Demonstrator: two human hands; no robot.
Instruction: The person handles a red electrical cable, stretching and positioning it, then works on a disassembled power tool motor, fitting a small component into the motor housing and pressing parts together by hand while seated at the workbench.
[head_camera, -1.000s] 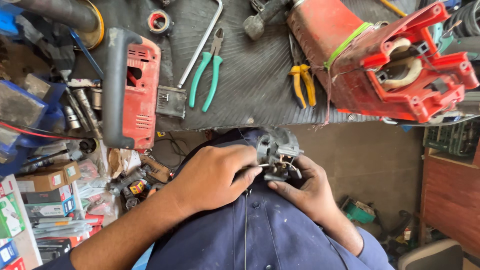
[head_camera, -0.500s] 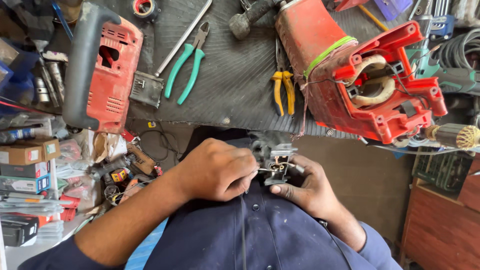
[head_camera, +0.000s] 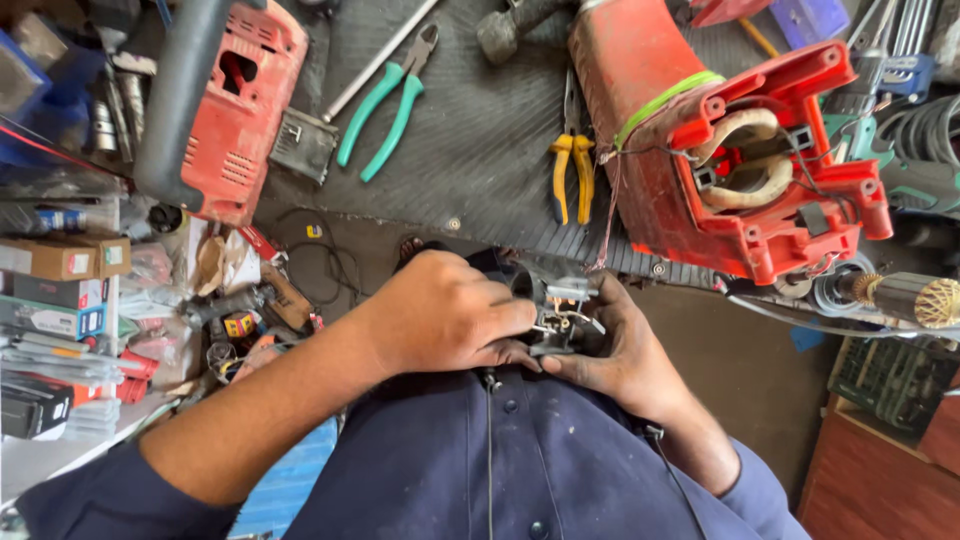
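Note:
My left hand (head_camera: 440, 315) and my right hand (head_camera: 625, 350) meet just in front of my dark blue shirt, below the workbench edge. Between them sits a small black electrical part (head_camera: 560, 312) with metal terminals and thin wires. My left hand is curled over its left side, fingers closed on it. My right hand cups it from the right and beneath, thumb near the terminals. Much of the part is hidden under my left fingers.
A ribbed black mat (head_camera: 480, 150) covers the bench. On it lie a large opened red power-tool housing (head_camera: 740, 170), a red casing half (head_camera: 235, 115), green-handled pliers (head_camera: 385, 105), yellow-handled pliers (head_camera: 572, 175) and a metal rod (head_camera: 375, 62). Boxes (head_camera: 60, 280) and small parts crowd the left; a motor armature (head_camera: 915, 298) lies right.
Both hands stay closed on the small part, with only slight finger shifts. The view has drifted, so the bench items sit further left and higher in the picture.

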